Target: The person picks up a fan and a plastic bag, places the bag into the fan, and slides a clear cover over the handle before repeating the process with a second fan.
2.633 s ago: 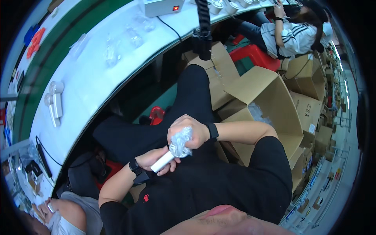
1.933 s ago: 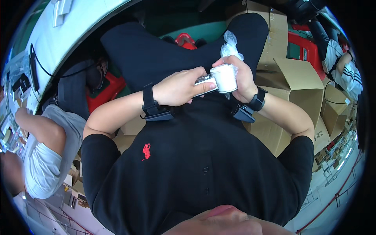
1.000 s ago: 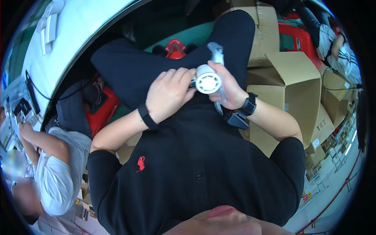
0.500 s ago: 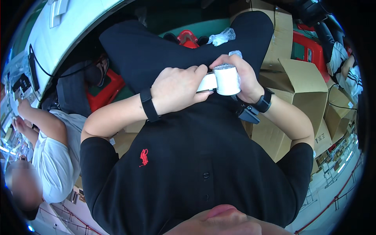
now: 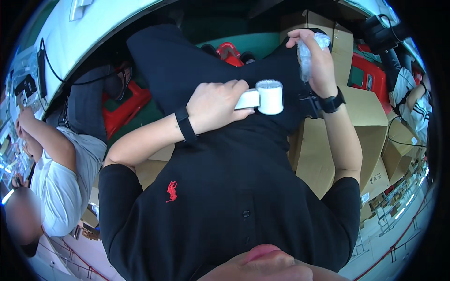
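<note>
Head view shows a big cardboard box (image 5: pixel 316 154) at three o'clock. Near twelve, the left hand (image 5: pixel 213 107) is clamped on the handle (image 5: pixel 247 99) of a white fan (image 5: pixel 271 102). Toward two, the right hand (image 5: pixel 322 70) holds a crumpled plastic bag (image 5: pixel 305 61), apart from the fan. Best is a steady handle and plastic well gathered.

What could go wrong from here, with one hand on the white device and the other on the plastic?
1. The left hand alone grips the handle of the white handheld device, and its round head sticks out unsupported, so it might tip or slip.
2. The right hand holds crumpled clear plastic with ends hanging free; it could snag or drop.
3. The right forearm appears close to the cardboard box and might brush its flap.
</note>
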Demonstrator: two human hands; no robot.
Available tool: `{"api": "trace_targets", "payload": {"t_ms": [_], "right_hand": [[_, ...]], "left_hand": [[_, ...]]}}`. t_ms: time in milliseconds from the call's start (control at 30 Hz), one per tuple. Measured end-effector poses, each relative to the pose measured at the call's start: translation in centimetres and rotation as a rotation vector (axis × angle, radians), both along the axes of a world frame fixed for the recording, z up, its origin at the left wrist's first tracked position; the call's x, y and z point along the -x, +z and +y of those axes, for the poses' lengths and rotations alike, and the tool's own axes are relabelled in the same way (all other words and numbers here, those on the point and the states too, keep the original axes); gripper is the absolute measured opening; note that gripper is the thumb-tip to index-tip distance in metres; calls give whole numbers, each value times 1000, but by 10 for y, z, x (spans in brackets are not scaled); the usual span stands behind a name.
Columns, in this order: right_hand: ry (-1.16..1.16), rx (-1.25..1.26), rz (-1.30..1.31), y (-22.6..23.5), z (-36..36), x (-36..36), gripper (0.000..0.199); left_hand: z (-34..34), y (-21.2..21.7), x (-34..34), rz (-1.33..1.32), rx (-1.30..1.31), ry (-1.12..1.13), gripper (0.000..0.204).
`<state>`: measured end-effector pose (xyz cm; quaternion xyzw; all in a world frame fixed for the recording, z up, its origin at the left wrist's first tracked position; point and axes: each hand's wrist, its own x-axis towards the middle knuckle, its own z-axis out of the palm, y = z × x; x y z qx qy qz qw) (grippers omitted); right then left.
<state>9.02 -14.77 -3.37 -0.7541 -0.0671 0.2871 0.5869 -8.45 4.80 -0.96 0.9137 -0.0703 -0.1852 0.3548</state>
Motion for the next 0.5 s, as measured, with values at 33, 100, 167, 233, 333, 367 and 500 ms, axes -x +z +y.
{"api": "trace_targets", "payload": {"t_ms": [33,100,167,233,333,367,500], "right_hand": [[112,-9,-13,1,1,3,34],[336,-27,-47,3,2,7,35],[339,-21,167,9,14,32,35],[335,1,381,11,16,47,36],[286,-158,511,7,13,62,38],[288,-154,517,8,12,64,38],[324,-270,617,13,13,69,38]], "left_hand": [[1,0,3,4,-3,6,44],[5,-2,7,-109,19,119,40],[8,-2,8,-169,22,186,39],[7,1,11,-169,51,196,39],[15,6,12,48,266,230,40],[20,6,11,255,466,250,41],[29,14,2,636,632,107,41]]}}
